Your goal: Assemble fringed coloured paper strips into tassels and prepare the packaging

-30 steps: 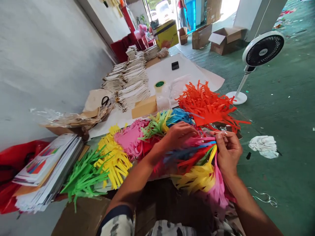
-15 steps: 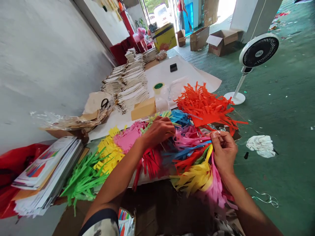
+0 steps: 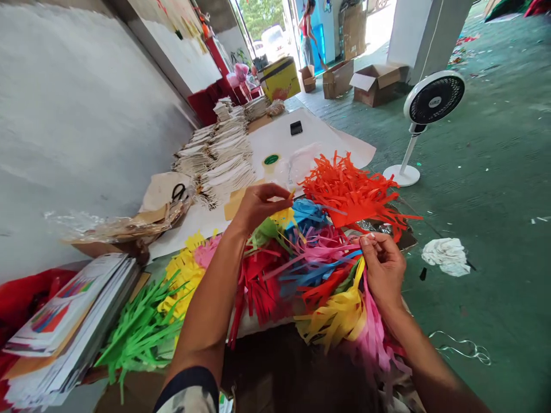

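My right hand [image 3: 385, 269] is closed in a pinch at the top of a bunch of tissue-paper tassels, with yellow [image 3: 340, 312], pink [image 3: 375, 330], red and blue strips hanging below and to the left. My left hand [image 3: 264, 203] is raised over the pile, thumb and fingertips closed on a small yellow tassel [image 3: 284, 217]. Beneath it lie light-green and blue fringes [image 3: 307, 212]. Dark-red fringe [image 3: 260, 281] spreads between my arms. Behind my right hand rises a heap of orange-red fringe [image 3: 348, 192]. What my right fingertips cover is hidden.
Green fringe [image 3: 135, 330] and a stack of printed sheets [image 3: 73, 332] lie at the left. Farther back are stacked white bundles [image 3: 226, 155], a tape roll [image 3: 271, 162] and a phone [image 3: 296, 128]. A white fan [image 3: 434, 103] stands right; a person stands near the doorway.
My left hand has lifted from the pile and moved slightly left and up, now with a yellow tassel in its fingers. My right hand keeps its pinch. The camera view has shifted slightly.
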`<act>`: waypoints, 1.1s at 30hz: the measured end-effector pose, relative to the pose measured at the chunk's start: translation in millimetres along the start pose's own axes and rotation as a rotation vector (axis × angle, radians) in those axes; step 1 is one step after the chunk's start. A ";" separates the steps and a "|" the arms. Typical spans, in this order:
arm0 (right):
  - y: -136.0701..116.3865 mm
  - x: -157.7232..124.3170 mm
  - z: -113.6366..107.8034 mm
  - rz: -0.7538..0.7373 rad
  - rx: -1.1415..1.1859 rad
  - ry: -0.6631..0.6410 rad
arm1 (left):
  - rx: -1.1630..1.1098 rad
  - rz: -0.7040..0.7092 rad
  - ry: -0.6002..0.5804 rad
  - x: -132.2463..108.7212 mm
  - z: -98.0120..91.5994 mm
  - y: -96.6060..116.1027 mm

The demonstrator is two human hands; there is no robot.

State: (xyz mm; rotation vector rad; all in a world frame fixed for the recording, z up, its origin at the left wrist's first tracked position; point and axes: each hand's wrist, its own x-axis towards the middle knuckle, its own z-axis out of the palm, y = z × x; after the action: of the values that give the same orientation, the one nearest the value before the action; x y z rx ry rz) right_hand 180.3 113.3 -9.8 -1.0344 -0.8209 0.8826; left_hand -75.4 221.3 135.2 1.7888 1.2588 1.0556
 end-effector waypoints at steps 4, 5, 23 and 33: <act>-3.5 -1.0 1.8 -0.026 -0.058 0.003 | 0.045 0.094 -0.098 -6.9 50.8 3.4; -4.2 -1.4 1.9 -0.036 -0.075 0.005 | 0.051 0.106 -0.144 -9.2 65.6 1.7; -4.0 -2.6 1.0 -0.096 -0.232 -0.030 | -0.259 -0.089 -0.320 -38.2 135.3 -27.8; -2.6 -2.8 1.4 -0.076 -0.251 -0.024 | -0.299 -0.160 -0.408 -36.6 127.7 -16.6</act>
State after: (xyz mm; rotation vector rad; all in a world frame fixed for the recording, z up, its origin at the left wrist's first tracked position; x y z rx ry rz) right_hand 178.4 110.6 -7.3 -1.2040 -1.0032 0.7415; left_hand 26.1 180.1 58.2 1.5457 0.9221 0.7004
